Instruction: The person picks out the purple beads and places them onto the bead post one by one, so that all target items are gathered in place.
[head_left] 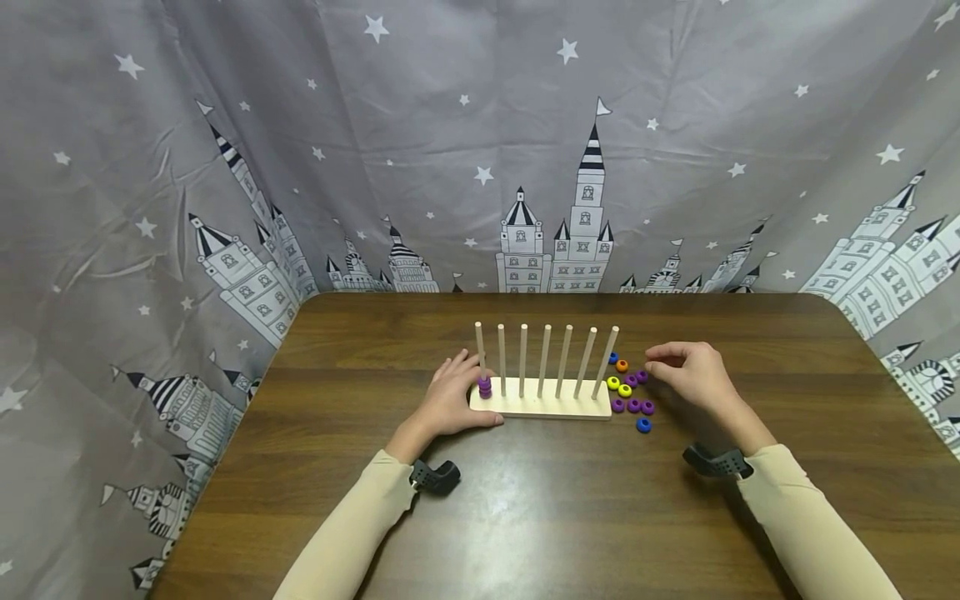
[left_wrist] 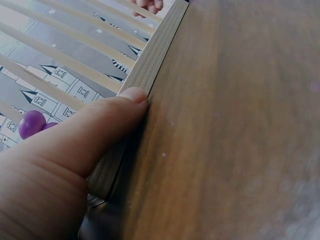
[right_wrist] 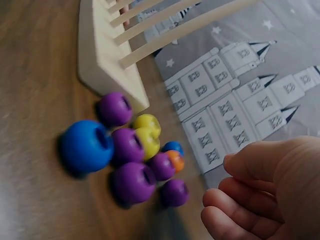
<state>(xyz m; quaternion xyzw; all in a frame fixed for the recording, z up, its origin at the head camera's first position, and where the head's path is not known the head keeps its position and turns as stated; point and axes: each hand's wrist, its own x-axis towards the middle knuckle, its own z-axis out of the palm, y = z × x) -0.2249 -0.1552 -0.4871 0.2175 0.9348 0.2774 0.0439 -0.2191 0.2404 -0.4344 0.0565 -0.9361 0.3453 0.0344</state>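
A pale wooden peg stand [head_left: 551,406] with a row of several upright pegs stands on the table. My left hand [head_left: 450,398] holds its left end, the thumb [left_wrist: 107,117] along the front edge and the fingers spread behind. Purple beads [head_left: 485,387] are stacked low on the leftmost peg. Off the stand's right end lie loose purple, yellow, blue and orange beads. My right hand [head_left: 693,377] hovers just right of them, fingers loosely bent and nothing between them. The purple bead [right_wrist: 175,193] is nearest to it; a blue bead [right_wrist: 87,146] lies farther off.
The brown wooden table [head_left: 570,517] runs back to a grey curtain [head_left: 450,125] printed with castles and stars. An orange bead [head_left: 622,366] and a second blue bead [head_left: 612,358] lie behind the stand's right end. Each wrist wears a black strap [head_left: 435,477].
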